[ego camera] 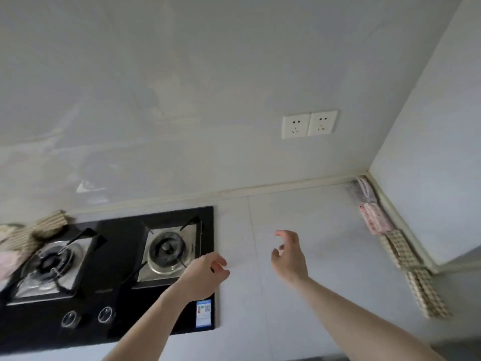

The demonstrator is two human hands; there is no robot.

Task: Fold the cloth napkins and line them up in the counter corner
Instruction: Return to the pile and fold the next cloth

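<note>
Both hands, left (205, 276) and right (289, 259), hover loosely curled and empty above bare counter (312, 230) between stove (117, 269) and folded napkins (400, 251).

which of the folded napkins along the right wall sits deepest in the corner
The grey folded napkin, at the far end of the row. The pink one and two beige checked ones come after it, nearer the camera.

From my head the single wide-angle camera looks forward and down across the pale grey table (299, 209) toward the white wall (182, 87), close above my arms.
</note>
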